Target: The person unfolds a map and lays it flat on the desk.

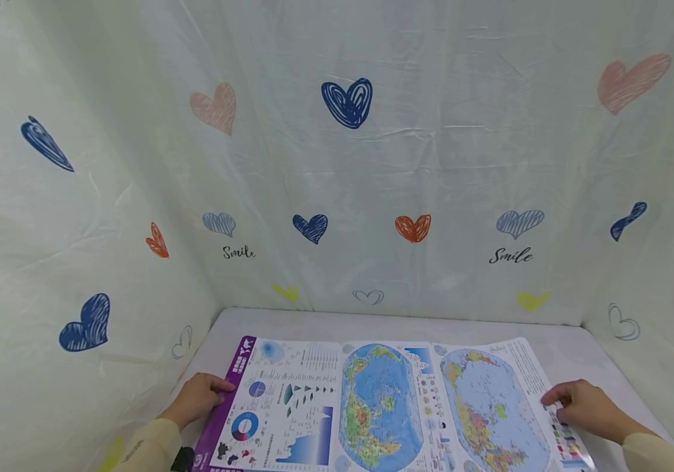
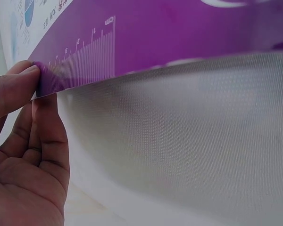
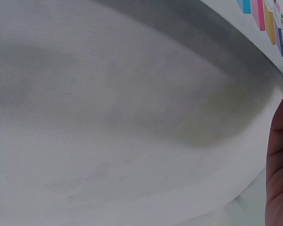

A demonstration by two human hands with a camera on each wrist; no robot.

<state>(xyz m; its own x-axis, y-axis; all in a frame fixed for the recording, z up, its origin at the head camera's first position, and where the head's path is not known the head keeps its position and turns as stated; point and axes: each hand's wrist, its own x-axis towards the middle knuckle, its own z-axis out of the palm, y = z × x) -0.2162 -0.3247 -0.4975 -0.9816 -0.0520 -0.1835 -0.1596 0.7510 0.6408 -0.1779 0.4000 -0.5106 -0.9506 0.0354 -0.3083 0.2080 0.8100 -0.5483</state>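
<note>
A wide printed map sheet (image 1: 431,406) lies spread over the white table, with two world maps, charts and a purple strip (image 1: 225,413) down its left edge. My left hand (image 1: 202,396) pinches that purple edge between thumb and fingers. In the left wrist view, the left hand (image 2: 33,136) holds the edge beside a printed cm ruler (image 2: 85,59), and the sheet's rim stands a little off the table. At the opposite edge my right hand (image 1: 591,410) pinches the white border. Only part of the right hand (image 3: 280,160) shows in the right wrist view, below the sheet's corner (image 3: 269,28).
The white table (image 1: 408,324) has rounded far corners. A pale curtain (image 1: 372,170) printed with hearts and "Smile" surrounds it at the back and both sides. A small dark object (image 1: 182,459) sits by the left sleeve, its kind unclear.
</note>
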